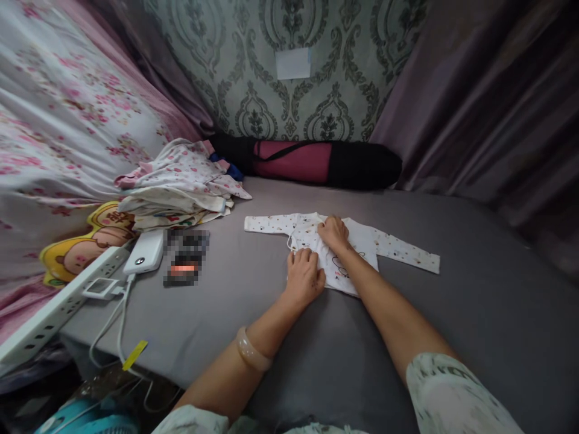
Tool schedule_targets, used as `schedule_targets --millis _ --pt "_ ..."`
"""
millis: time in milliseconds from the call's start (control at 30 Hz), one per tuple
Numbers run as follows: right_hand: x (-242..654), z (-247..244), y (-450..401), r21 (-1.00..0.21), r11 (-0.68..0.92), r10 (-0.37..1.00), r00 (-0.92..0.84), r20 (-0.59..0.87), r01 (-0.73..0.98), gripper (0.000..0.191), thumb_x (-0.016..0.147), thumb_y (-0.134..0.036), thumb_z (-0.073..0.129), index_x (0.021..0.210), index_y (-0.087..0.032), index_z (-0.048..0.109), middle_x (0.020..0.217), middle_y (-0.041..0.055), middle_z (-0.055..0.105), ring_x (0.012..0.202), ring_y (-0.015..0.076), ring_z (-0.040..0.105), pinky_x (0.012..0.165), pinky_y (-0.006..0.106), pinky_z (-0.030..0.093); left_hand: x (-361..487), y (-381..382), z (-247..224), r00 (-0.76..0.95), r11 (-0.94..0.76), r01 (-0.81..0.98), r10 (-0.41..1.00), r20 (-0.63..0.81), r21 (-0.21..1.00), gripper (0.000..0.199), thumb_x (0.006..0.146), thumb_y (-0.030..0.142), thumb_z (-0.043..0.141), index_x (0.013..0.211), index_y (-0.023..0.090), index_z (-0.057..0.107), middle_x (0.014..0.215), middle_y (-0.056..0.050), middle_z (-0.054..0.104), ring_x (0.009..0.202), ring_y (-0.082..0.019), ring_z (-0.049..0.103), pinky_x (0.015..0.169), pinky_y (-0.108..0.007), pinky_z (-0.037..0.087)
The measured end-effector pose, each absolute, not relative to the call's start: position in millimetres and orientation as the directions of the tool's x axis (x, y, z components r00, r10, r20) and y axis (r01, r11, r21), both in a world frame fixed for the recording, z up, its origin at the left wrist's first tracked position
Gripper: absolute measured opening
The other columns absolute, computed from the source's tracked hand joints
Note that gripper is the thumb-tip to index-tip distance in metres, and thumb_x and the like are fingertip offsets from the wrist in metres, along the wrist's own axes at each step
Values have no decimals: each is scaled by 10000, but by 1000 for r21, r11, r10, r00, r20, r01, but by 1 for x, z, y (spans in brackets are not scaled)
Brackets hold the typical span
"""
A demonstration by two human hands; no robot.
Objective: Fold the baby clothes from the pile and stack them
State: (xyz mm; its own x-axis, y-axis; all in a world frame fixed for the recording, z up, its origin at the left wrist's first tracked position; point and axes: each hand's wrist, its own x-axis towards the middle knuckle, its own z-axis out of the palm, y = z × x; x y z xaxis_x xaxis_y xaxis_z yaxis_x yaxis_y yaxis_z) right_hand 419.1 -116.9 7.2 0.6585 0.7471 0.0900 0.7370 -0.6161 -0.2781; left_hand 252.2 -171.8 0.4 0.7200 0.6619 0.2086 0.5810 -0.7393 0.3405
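A small white baby shirt (362, 241) lies spread on the grey bed sheet, its long patterned sleeves stretched out to both sides. A line drawing and some red lettering show on its front. My left hand (305, 277), with a pale bangle (252, 351) on the wrist, is at the shirt's lower left side edge near a thin white tie, fingers curled on the cloth. Higher up, my right hand (333, 234) is closed on the cloth near the neckline, its forearm crossing over the shirt front. Part of the fingertips of both hands is hidden.
Folded clothes (181, 187) are piled at the back left, near a yellow cushion (90, 247). A white power bank (145, 252), a blurred-out item (185, 258) and a power strip (67, 301) with cables are at left. A long black-and-red bag (294, 161) lies along the wall.
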Motion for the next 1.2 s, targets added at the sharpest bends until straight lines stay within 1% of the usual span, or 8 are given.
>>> schedule_targets --millis 100,200,300,500,667,800,900,1200 --pt "413 11 -119 -195 -534 792 567 225 823 328 906 -139 383 1159 -86 586 1191 214 592 1122 289 536 927 390 401 252 -172 2 717 -733 591 669 197 336 247 851 289 512 1074 197 563 1211 -116 559 1166 -260 468 1037 -438 293" --pt "408 12 -116 -117 -330 908 349 231 937 397 896 -53 313 1185 -115 577 1255 188 572 1214 266 469 1009 399 339 252 -173 4 717 -734 567 663 214 373 248 849 308 532 1074 219 588 1237 -95 558 1173 -254 462 1047 -436 269" --pt "405 3 -112 -138 -197 965 217 150 971 434 957 -177 301 1344 -76 468 1422 179 464 1352 247 347 1108 387 237 251 -169 9 673 -687 570 705 223 451 215 866 284 508 1046 247 620 1206 -57 589 1146 -225 487 1042 -406 270" --pt "410 -15 -108 -236 -258 963 269 14 937 600 994 -397 254 1467 -31 296 1567 174 232 1454 260 151 1168 412 105 235 -125 15 397 -368 747 915 71 553 345 847 122 420 1058 240 667 1122 -61 653 1096 -232 538 948 -388 364" --pt "414 4 -117 -343 -204 960 257 116 917 461 986 -319 306 1376 -128 461 1475 129 423 1362 214 355 1115 353 241 222 -100 10 307 -235 781 951 -29 578 340 865 153 427 1077 240 679 1106 -61 684 1066 -242 569 901 -379 410" --pt "395 26 -144 -361 -135 974 190 120 923 295 946 -273 403 1064 -191 661 1102 67 673 1035 186 584 905 267 400 221 -98 8 306 -234 785 951 -31 574 313 875 205 440 1058 248 690 1057 -60 702 1039 -247 587 889 -387 416" --pt "375 32 -163 -356 -97 990 125 58 929 227 918 -331 488 925 -217 684 963 42 688 915 183 604 799 260 413 222 -102 11 311 -231 790 949 -46 568 253 868 282 479 971 235 704 992 -54 715 997 -245 601 882 -386 410" --pt "356 17 -173 -332 -188 974 218 55 924 168 881 -281 509 909 -233 668 974 45 675 896 182 607 756 265 413 224 -115 16 388 -299 843 914 -119 447 260 812 420 568 911 228 711 1035 -88 686 1067 -268 560 887 -366 405"
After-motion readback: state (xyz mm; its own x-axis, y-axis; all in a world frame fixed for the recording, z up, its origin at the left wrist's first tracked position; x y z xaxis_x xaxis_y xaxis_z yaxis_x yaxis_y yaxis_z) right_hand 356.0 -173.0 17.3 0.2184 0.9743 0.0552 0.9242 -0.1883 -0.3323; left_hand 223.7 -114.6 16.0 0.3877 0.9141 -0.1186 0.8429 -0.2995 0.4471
